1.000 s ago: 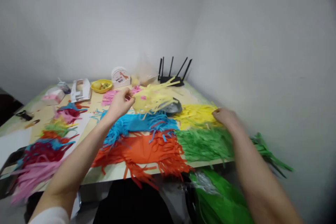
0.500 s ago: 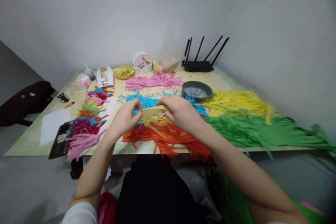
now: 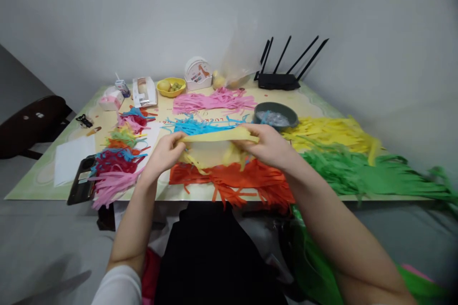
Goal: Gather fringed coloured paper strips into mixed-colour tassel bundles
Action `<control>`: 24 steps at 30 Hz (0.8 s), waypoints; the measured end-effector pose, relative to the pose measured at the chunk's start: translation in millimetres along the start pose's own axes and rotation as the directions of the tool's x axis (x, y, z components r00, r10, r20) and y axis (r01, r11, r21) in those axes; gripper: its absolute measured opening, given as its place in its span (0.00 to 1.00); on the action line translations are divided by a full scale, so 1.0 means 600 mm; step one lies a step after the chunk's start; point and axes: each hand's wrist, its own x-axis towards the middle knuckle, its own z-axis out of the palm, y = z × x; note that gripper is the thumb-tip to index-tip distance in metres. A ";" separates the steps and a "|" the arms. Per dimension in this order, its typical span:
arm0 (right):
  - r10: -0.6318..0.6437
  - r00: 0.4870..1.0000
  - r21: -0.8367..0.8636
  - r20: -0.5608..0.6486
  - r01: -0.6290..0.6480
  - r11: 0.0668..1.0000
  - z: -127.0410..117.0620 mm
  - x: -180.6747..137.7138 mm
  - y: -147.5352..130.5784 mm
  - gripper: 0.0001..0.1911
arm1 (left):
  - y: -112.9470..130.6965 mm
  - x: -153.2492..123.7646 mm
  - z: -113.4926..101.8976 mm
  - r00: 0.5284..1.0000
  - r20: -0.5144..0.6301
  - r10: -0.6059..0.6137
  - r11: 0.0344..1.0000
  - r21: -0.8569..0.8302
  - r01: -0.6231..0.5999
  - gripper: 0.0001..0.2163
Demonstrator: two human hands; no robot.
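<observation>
Both hands, left [image 3: 165, 152] and right [image 3: 269, 145], grip a yellow fringed strip [image 3: 218, 137] — grey bowl [image 3: 294, 115] behind holds pale scraps [image 3: 274, 118].

Soft, even indoor light falls from above, fairly bright, with no glare. Faint shadows lie on the floor at lower left. Wide-angle bending stretches the frame edges; the far right corners darken. Focus is mildly soft throughout.

Black router [image 3: 279, 81], grey bowl [image 3: 275, 104], pink fringes [image 3: 213, 101], green fringes [image 3: 358, 176]
</observation>
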 end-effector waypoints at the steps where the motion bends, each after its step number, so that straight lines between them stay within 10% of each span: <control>1: 0.014 1.000 0.024 0.014 -0.014 1.000 0.001 0.000 0.002 0.14 | -0.001 0.002 0.000 1.000 -0.006 0.004 1.000 -0.015 -0.004 0.13; 9: 0.070 0.991 0.129 0.111 -0.084 0.988 -0.014 -0.016 0.030 0.15 | 0.014 0.007 0.020 0.992 0.103 -0.068 0.987 -0.141 0.083 0.10; 15: -0.168 0.986 -0.040 0.009 0.168 0.985 -0.018 -0.026 0.014 0.43 | 0.018 0.004 0.019 0.987 0.162 0.007 0.997 -0.075 0.005 0.06; 20: -0.089 0.990 0.047 0.110 0.084 0.995 0.021 -0.006 0.031 0.09 | 0.015 -0.001 0.012 0.976 0.219 0.012 0.994 -0.106 0.012 0.05; 24: -0.017 0.994 0.261 0.109 -0.012 0.965 0.033 -0.008 0.049 0.09 | 0.009 -0.006 0.012 0.981 0.192 -0.039 0.986 -0.149 0.068 0.07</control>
